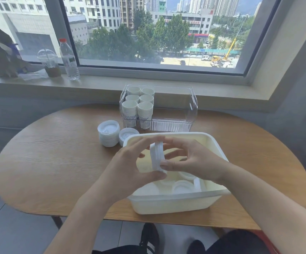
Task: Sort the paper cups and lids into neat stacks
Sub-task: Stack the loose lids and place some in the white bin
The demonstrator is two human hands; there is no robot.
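Observation:
Above the white bin (174,204), both hands hold a small stack of white lids (156,156) on edge. My left hand (133,162) grips it from the left, thumb under and fingers over. My right hand (190,160) pinches it from the right. More loose lids (182,186) lie in the bin's bottom. Two lid stacks stand on the table left of the bin: a taller one (108,135) and a shorter one (127,135) partly behind the bin's rim. Several stacks of paper cups (138,107) fill the left half of a clear organizer (190,114).
The oval wooden table (56,162) stands under a window sill. On the sill at the left are a water bottle (68,59), a domed plastic cup (49,63) and a brown paper bag (0,52). My knees and a shoe show below the table's front edge.

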